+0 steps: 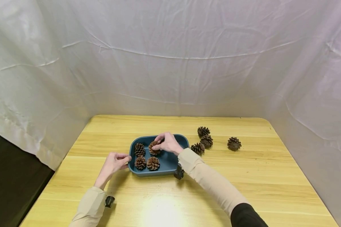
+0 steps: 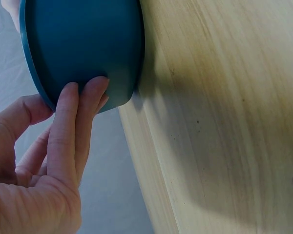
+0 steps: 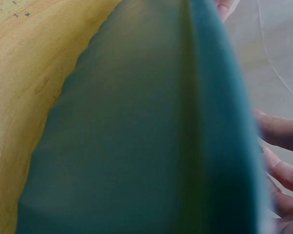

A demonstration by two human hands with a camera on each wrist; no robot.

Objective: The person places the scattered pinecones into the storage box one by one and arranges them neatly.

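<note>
A blue rectangular tray with rounded corners sits on the table, seen in the head view. My left hand pinches its left end, thumb at the rim and fingers against the outer wall. Inside the tray's left half, my right hand grips a brown pine cone between thumb and fingers. Three other pine cones lie around it: one at the back left, one at the front left and one nearer the middle. In the right wrist view, the tray wall hides the held cone.
Right of the tray, three pine cones lie clustered on the wooden table, and a single pine cone rests farther right. A pale curtain hangs behind the table and along its sides.
</note>
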